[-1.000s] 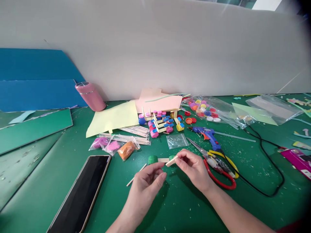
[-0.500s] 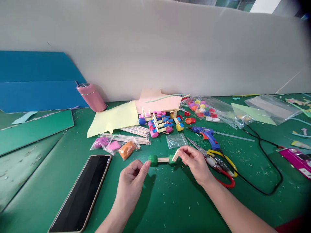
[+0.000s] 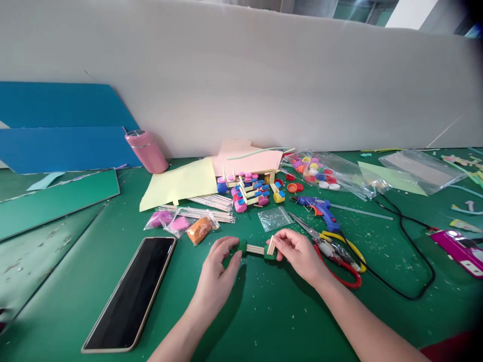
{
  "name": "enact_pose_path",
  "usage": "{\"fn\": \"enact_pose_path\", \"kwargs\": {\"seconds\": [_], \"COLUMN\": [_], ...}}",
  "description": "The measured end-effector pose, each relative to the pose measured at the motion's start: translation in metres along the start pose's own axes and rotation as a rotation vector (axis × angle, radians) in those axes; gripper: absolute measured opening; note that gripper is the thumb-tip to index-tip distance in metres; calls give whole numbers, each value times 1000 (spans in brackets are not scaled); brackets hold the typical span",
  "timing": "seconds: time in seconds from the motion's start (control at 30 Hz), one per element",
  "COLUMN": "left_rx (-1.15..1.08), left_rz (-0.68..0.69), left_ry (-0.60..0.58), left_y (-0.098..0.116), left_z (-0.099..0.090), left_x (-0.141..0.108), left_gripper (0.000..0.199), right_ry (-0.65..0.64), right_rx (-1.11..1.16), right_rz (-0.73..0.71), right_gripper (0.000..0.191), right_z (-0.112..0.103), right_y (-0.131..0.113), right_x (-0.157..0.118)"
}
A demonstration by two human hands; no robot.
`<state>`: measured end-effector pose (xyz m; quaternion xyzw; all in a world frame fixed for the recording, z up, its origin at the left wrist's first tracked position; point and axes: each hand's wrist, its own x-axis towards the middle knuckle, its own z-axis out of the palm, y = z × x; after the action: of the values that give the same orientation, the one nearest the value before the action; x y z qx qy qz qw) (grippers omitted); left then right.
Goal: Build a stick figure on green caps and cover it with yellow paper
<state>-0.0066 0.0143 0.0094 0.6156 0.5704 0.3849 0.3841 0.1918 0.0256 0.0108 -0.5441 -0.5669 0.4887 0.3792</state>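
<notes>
Head view, and nearest in we have one phone (image 3: pixel 130 296), lying flat to the left of the left hand. Now the two hands: the left hand (image 3: pixel 217 274) has thumb and fingers closed around one end of a stick piece (image 3: pixel 255 249), and the right hand (image 3: pixel 302 259) pinches some short sticks (image 3: pixel 271 246) at its other end. That stick piece sits between the hands, one piece, two green ends; the short sticks are too bunched to count. The step in hand looks like fitting those sticks to the right-hand end, and any next adjustment calls for a steady left grip and a fine, light pinch on the right.

Just right of the right hand, one pair of scissors (image 3: pixel 341 269) with red handles, partly under a yellow-handled tool (image 3: pixel 358 249). Beyond the left hand, three bags of clay (image 3: pixel 199 230): purple, pink, orange. Ahead of the hands, one small clear bag (image 3: pixel 274 218); beyond the right hand, one blue glue gun (image 3: pixel 322 210). Farther ahead, colourful small models (image 3: pixel 251 193), too crowded to count, with one yellow sheet (image 3: pixel 179 183) to their left. Far beyond the left hand, one pink bottle (image 3: pixel 147 152) leaning.
</notes>
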Motion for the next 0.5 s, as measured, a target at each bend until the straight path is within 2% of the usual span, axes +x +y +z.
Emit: {"fn": "enact_pose_path", "kwargs": {"seconds": [0.3,0.5], "left_rx": [24,-18], "left_rz": [74,116], "left_ry": [-30,-92], "left_y": [-1,0], "left_z": [9,12], "left_x": [10,14], "left_gripper": [24,22], "right_ry": [-205,-273], "right_rx": [118,188], "right_rz": [121,182], "right_gripper": [29,27], "right_z": [9,17], "right_y": [-2,-4], "right_x": [-33,-43]}}
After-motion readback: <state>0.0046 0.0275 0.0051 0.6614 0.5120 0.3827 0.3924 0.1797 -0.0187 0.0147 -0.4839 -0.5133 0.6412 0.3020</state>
